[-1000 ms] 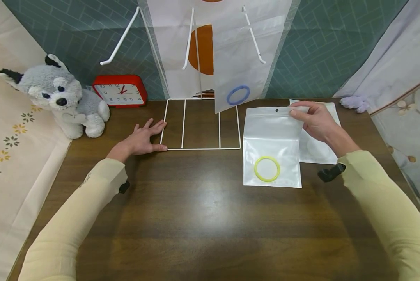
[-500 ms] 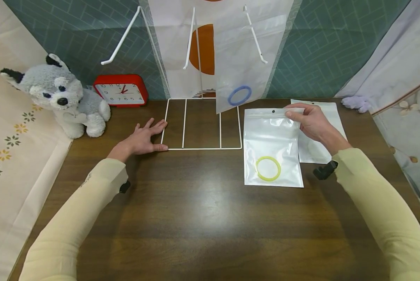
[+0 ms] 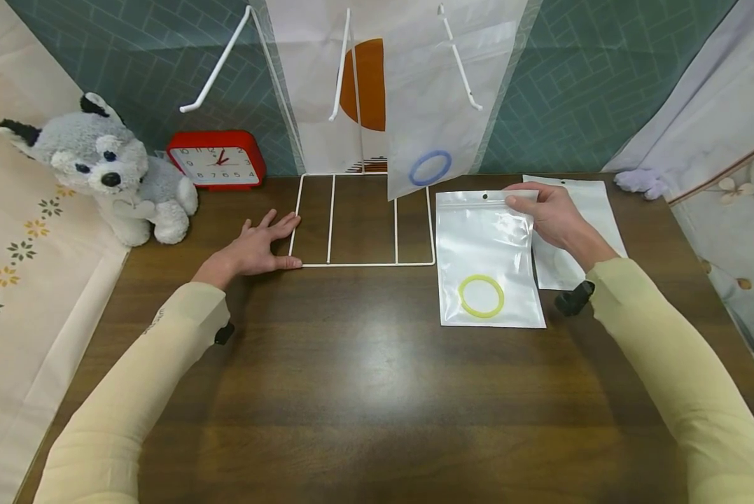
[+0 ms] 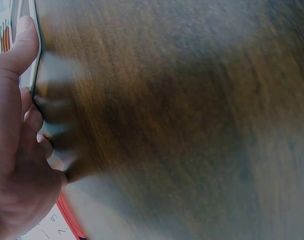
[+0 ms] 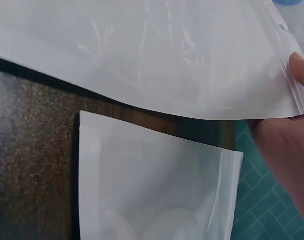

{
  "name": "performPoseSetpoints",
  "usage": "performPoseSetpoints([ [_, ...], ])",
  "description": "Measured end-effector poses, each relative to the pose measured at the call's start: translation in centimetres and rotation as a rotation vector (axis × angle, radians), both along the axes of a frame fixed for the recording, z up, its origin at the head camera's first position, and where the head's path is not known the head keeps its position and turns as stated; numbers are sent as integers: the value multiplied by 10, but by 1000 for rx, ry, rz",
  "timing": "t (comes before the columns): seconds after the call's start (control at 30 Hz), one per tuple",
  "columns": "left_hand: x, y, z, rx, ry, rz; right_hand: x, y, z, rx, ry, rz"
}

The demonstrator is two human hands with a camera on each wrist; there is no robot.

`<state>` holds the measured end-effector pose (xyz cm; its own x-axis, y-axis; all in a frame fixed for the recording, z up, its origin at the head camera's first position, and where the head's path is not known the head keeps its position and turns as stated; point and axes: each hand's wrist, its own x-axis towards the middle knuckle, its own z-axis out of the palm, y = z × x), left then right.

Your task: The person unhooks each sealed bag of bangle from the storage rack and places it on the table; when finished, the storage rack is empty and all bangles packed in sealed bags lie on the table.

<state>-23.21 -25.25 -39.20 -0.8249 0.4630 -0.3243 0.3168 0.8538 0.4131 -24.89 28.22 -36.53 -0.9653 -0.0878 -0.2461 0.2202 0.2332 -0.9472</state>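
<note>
Pinching the yellow-ringed zip pouch (image 3: 490, 241) near its top right corner in the right hand (image 3: 553, 217), just right of the white wire rack (image 3: 367, 265); resting the left hand (image 3: 253, 248), fingers spread and straight, on the rack's base. Best to leave the hang hole (image 3: 486, 197) uncovered, grip light, header flat. Since 1 second ago, moved pouch and right hand slightly left, baring more of the 2nd pouch (image 3: 594, 203) behind.

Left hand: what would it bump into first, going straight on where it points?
The left hand would probably meet the nearest inner bar of the rack, just beyond the outer wire at its fingertips. Heights are unclear, so it might pass over.
</note>
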Motion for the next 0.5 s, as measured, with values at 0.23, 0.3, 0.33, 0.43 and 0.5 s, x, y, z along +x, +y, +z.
performPoseSetpoints([
  [0.23, 0, 0, 1, 8, 9, -4, -7, -2, -1, 78, -28, -27],
  [0.3, 0, 1, 1, 10, 11, -4, -9, -4, -1, 95, -35, -41],
  [0.33, 0, 1, 1, 10, 10, -4, -10, -4, -1, 105, -36, -45],
  [0.43, 0, 0, 1, 8, 12, -4, -12, -5, -1, 124, -33, -56],
  [0.5, 0, 0, 1, 4, 11, -3, -13, -5, -2, 142, -26, -62],
])
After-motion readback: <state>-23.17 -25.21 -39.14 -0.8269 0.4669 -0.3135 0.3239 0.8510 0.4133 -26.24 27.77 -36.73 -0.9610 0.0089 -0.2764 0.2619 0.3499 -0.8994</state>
